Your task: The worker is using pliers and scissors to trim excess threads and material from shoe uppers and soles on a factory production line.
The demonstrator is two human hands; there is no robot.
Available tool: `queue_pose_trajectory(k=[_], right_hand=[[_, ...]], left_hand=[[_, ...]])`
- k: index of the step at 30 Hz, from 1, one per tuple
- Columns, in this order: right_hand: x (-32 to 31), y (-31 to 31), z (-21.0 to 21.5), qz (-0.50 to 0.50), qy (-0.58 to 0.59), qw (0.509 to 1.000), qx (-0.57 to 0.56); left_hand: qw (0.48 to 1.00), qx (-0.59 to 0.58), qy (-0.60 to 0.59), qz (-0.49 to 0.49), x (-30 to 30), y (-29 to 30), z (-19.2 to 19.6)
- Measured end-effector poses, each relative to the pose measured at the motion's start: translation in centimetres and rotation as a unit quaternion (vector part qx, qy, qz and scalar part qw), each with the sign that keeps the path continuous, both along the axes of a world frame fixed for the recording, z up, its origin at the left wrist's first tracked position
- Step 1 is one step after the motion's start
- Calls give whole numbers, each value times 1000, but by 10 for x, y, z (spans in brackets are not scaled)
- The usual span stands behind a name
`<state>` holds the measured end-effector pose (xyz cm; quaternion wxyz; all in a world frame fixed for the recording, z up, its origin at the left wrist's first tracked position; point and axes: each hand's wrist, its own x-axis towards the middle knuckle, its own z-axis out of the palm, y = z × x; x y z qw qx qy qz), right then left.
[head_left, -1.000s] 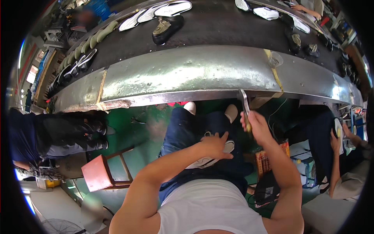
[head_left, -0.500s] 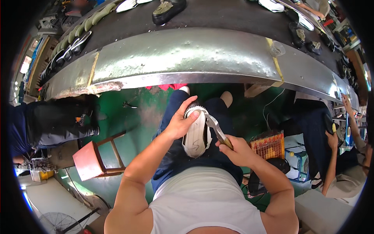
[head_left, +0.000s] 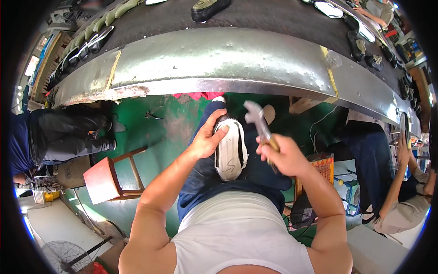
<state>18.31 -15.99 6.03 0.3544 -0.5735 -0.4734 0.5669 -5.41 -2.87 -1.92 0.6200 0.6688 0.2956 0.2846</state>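
A shoe upper on a last (head_left: 229, 150), its pale sole side turned up with a dark curved mark on it, lies over my lap. My left hand (head_left: 209, 138) grips its far end, the thumb pressed on the pale underside and the fingers round the dark edge. To the right of it my right hand (head_left: 285, 154) is closed around the yellowish handles of lasting pliers (head_left: 258, 119). Their metal head points up and away, apart from the shoe. The head is a little blurred.
A metal-edged bench (head_left: 210, 59) runs across in front, bearing a black shoe (head_left: 209, 9) and several others. A red-topped stool (head_left: 102, 180) stands left on the green floor. People work on both sides; one at right holds a dark sole-shaped piece (head_left: 404, 129). A fan (head_left: 68, 258) is at lower left.
My right hand has drawn the pliers off the shoe's edge and swung their head upward. My left hand keeps its hold on the shoe. The co-worker at right has raised a dark piece.
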Motion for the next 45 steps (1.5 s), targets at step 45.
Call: queue_pose_trajectory(k=[45], right_hand=[[-41, 22, -6, 25, -101, 988, 110]], left_hand=[[993, -71, 33, 92, -19, 14, -19]])
